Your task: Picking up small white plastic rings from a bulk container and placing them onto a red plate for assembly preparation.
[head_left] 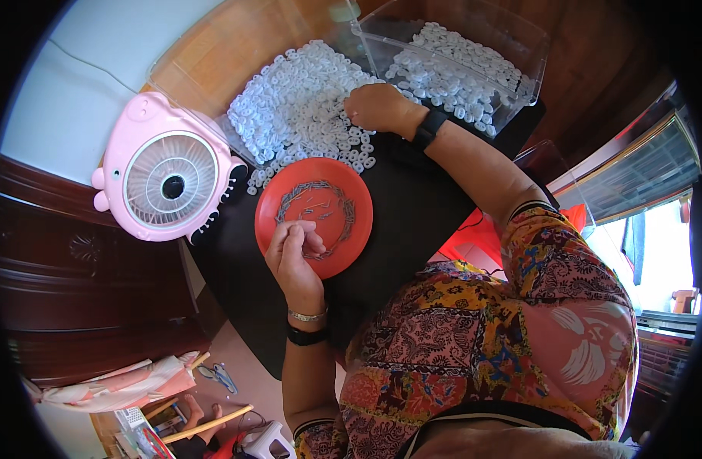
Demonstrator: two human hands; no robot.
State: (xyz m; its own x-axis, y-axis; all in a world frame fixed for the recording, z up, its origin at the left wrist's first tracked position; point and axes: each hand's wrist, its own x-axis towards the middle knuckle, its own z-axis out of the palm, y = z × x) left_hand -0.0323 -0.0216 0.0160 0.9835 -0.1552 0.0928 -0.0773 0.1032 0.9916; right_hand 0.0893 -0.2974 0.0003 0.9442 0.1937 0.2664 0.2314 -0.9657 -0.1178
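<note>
My left hand is over the near left part of a round red plate, its thumb and fingers drawn together. Whatever sits between those fingertips is too small to make out. On the plate, many thin grey metal pins lie in a rough ring, with a few strewn in the middle. My right hand reaches to the right edge of a big heap of small white oval plastic pieces, many with a hole. Its fingers are curled down at the pieces, and what they hold, if anything, is hidden.
A pink animal-shaped fan stands left of the heap. Beyond my right hand is a clear plastic bin with more white pieces. All rest around a black tabletop. At lower left, a person's bare feet show near a white stool.
</note>
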